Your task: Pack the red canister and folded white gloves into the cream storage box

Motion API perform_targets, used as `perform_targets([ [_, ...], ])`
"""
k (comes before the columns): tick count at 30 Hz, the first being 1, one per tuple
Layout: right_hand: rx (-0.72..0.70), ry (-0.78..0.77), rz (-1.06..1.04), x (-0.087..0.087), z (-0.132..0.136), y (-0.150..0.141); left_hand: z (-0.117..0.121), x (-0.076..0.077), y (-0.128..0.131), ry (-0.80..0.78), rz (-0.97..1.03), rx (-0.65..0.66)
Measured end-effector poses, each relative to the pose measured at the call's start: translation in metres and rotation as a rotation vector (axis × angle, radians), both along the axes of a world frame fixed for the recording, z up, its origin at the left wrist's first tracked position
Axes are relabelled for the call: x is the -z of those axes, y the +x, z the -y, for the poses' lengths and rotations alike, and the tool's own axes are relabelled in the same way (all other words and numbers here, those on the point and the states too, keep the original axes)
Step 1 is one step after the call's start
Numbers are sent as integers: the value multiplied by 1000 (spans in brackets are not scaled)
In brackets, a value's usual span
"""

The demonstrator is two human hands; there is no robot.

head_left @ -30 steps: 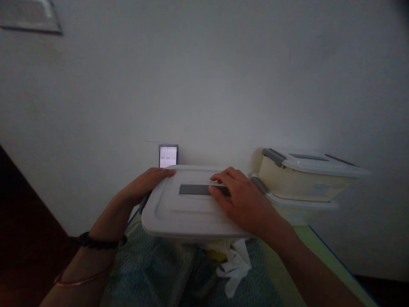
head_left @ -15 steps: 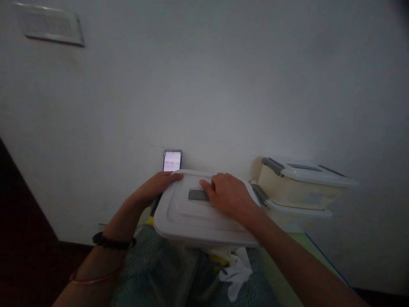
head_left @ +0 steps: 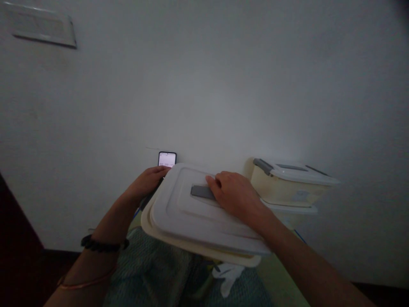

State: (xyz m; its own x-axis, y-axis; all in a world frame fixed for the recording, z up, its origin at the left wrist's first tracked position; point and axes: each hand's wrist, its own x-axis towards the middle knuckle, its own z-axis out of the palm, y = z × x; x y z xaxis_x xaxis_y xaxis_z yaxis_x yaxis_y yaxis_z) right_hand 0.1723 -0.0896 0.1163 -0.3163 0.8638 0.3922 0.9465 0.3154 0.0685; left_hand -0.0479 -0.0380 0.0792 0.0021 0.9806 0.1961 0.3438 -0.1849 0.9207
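A white lid [head_left: 179, 217] with a grey handle strip sits raised and shifted over a cream storage box [head_left: 150, 230], whose rim shows along the left and front. My right hand [head_left: 236, 196] is closed on the lid's grey handle, its fingertips hidden. At the box's far left side, my left hand [head_left: 148, 181] rests by the rim and dark side latch; some of its fingers are behind the lid. A white glove [head_left: 227, 277] hangs below the front of the box, over a blue-green knitted cloth [head_left: 153, 273].
Two lidded storage boxes [head_left: 287, 189] are stacked at the right against the wall. A phone [head_left: 167, 159] showing a timer leans on the wall behind my left hand. A greenish tabletop [head_left: 276, 277] with a blue edge lies beneath. A switch plate [head_left: 41, 25] is at upper left.
My right hand has gone from resting on the handle to gripping it. The lid has come up off the box and tilted, so the rim now shows. My left hand stays at the left side.
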Motion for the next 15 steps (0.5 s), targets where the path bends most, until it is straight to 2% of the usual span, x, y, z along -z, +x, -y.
perform_targets([
  [3,27,19,-43,-8,3,16,8,-5,1,-20,24,-31],
  [6,-7,-3,-95,-14,5,41,17,-12,2,-56,29,-64],
  [9,-44,-44,-173,-15,9,74,18,-15,2,-126,75,-164],
  [12,-34,-71,-213,-7,16,111,12,-11,0,-116,149,-185],
  [15,-2,-125,-166,9,26,147,5,-7,-2,-144,188,-160],
])
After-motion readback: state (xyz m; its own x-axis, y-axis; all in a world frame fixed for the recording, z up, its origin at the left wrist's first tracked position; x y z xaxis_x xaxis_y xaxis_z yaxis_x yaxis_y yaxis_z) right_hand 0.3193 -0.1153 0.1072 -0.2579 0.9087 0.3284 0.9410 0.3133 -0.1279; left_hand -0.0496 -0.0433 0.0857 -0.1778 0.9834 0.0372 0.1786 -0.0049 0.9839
